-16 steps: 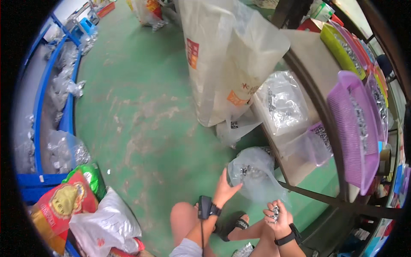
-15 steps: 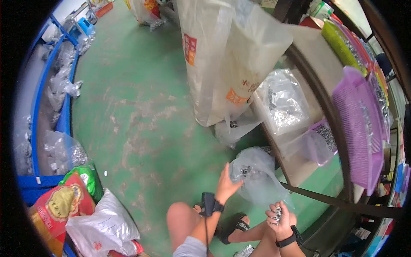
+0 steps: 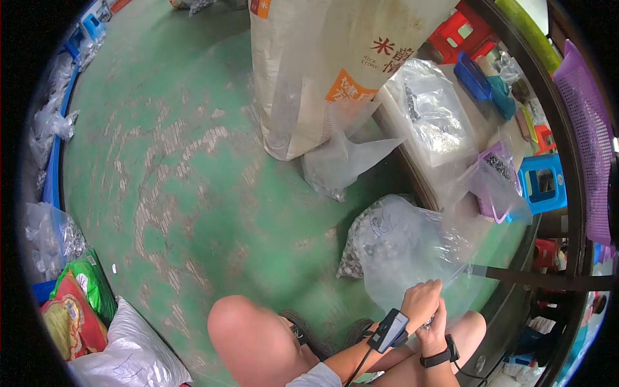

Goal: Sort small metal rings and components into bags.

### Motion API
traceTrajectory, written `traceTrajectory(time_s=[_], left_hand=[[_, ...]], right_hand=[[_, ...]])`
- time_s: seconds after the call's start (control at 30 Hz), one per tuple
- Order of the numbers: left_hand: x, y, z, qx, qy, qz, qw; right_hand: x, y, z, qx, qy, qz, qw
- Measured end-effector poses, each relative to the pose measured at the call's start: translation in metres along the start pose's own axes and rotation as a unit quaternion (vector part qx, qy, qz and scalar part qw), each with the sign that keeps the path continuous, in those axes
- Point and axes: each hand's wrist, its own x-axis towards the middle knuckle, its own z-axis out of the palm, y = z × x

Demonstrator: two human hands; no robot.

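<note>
My left hand (image 3: pixel 421 299) and my right hand (image 3: pixel 436 324) are close together above my lap. Small shiny metal pieces (image 3: pixel 429 322) glint in the curled fingers of my right hand. My left hand is closed just above and against it; whatever its fingers hold is hidden. Past them on the green floor lies a clear plastic bag (image 3: pixel 380 235), full of small metal pieces in its far part. Its loose, emptier end stretches toward my hands. Each of my wrists carries a black strap, and a small black device sits on the left one.
A tall woven sack (image 3: pixel 303 84) stands ahead, with a smaller plastic bag (image 3: pixel 335 164) at its foot. Right of it, a low table bears a clear bag of parts (image 3: pixel 432 122) and a purple basket (image 3: pixel 496 174). A blue stool (image 3: pixel 543 184) is beyond; filled sacks (image 3: pixel 135 345) lie left.
My left hand has left the plastic bag and moved right to meet my right hand. The bag now lies untended, and the view has shifted.
</note>
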Motion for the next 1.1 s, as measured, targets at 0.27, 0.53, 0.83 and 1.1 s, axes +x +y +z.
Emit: traceTrajectory(time_s=[0.27,0.53,0.83,1.1], left_hand=[[-0.044,0.014,0.032,0.054,0.0,0.101,0.993],[-0.054,0.019,0.043,-0.006,-0.063,0.099,0.993],[-0.054,0.015,0.036,-0.071,-0.013,0.038,0.997],[-0.054,0.0,0.025,-0.07,-0.045,-0.035,0.996]], right_hand=[[0.001,-0.008,0.008,0.174,0.056,-0.019,0.983],[0.016,-0.018,0.006,0.126,0.068,0.035,0.989],[0.031,-0.01,0.008,0.081,0.091,-0.015,0.992],[0.032,-0.011,0.019,0.197,0.064,0.017,0.978]])
